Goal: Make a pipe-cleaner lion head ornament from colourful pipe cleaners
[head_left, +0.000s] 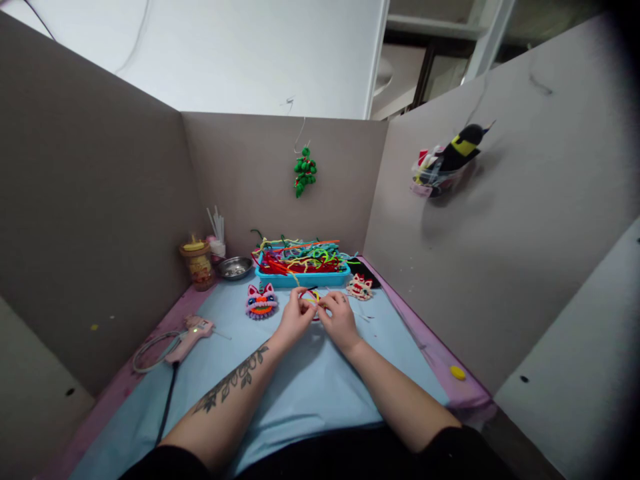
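Note:
Both hands meet over the middle of the table, in front of the blue tray. My left hand (299, 313) pinches one side of a small piece of bent pipe cleaners (315, 296) in red, yellow and black. My right hand (340, 319) pinches the piece from the other side, its fingertips close to the left ones. The fingers cover much of the piece, so its full shape is hidden. Left of the hands lies a pink and purple lion-head figure (261, 303) with an orange mouth. To their right rests a cream and red lion-head figure (360, 287).
A blue tray (287, 280) heaped with coloured pipe cleaners stands at the back. Beside it are a metal bowl (235, 268) and a lidded jar (199, 270). A pink glue gun (193, 337) with its cord lies at left. Grey partitions (285, 200) enclose the table.

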Available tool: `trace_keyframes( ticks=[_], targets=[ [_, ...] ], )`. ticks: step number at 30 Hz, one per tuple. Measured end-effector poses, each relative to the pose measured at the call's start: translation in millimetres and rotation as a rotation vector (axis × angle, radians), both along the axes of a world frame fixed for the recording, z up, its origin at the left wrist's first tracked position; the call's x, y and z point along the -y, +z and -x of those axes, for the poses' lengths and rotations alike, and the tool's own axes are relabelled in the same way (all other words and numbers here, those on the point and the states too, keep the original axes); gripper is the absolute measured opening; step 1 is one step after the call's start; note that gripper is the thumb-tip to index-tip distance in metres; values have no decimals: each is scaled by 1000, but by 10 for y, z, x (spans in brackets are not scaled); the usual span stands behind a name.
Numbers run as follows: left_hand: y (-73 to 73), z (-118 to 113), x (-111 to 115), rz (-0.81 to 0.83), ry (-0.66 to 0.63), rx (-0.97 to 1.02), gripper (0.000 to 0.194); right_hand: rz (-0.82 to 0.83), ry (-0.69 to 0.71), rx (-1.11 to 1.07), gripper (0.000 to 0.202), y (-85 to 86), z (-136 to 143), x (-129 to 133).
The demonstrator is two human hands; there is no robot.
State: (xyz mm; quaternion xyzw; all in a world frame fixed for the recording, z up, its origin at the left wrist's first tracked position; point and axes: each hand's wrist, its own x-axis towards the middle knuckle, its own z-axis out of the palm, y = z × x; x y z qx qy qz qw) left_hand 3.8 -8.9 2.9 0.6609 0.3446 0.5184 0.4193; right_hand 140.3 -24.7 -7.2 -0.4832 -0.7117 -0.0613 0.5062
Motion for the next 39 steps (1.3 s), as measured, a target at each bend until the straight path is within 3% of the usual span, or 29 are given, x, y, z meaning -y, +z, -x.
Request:
trace_keyframes(
  ticks=[10,14,17,21,27,33,39],
  targets=[
    [-1,6,-9,7,-21,34,45,52,48,-109,9,32,12,-5],
    [5,15,-29,-18,37,97,45,54,92,-270,7,56,-19,-12],
    [23,27,-31,-62,62,119,44,165,141,-421,14,59,-26,-30],
    [50,30,-3,-82,34,75,45,294,238,-602,20,38,-13,-78],
    [48,21,35,-94,36,6,51,325,288,-778,21,-2,27,-122],
    [-3,-53,39,45,48,156,58,287,279,-757,22,-4,69,-103],
    [46,-67,89,196,108,279,62,242,263,-661,17,-8,99,-76]
  ],
)
